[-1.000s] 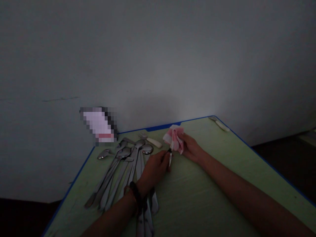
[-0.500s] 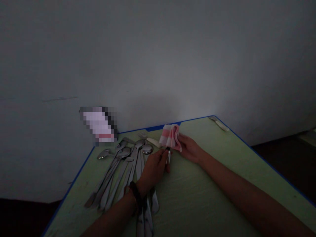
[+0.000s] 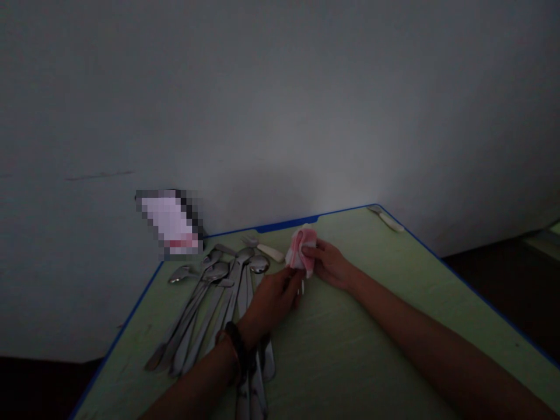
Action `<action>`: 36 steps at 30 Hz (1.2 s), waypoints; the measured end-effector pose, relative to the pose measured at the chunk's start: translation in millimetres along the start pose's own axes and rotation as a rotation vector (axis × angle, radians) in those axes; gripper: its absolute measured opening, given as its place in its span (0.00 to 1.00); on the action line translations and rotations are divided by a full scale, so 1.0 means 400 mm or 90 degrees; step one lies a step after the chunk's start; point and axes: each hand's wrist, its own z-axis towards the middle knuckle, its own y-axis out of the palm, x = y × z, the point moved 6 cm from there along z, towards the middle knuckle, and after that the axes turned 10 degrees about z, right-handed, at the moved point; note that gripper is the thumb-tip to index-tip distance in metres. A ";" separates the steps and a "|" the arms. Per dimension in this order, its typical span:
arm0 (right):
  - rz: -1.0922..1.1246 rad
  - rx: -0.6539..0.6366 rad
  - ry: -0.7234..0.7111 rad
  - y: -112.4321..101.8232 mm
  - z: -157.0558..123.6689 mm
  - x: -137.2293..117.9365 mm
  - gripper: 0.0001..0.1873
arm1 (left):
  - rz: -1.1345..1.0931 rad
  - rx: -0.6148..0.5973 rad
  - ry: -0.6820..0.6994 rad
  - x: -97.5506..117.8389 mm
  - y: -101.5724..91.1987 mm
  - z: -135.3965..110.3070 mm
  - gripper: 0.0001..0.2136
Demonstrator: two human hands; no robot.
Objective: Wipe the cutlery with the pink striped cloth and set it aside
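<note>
In the head view, my left hand, with a dark bracelet at the wrist, is closed around a piece of cutlery. Only a short pale, shiny bit of it shows below the fingers; the rest is hidden, so its kind is unclear. My right hand grips a folded pink-and-white cloth, which meets the left fingertips and covers the upper end of the piece. Left of my hands lies a spread of metal spoons and other cutlery, partly under my left arm. A cream-handled fork rests just behind.
The pale green table has a blue edge and stands against a grey wall. A blurred-out phone-like object leans on the wall at the back left. Another white-handled fork lies near the far right corner.
My right hand has folded the cloth closer around the upper end of the cutlery piece, its thumb now pressing on the front. The left hand has barely moved; the view shifted slightly.
</note>
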 end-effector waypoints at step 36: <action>0.025 0.040 -0.035 -0.005 0.010 -0.007 0.10 | 0.004 0.003 -0.003 -0.004 -0.008 0.000 0.19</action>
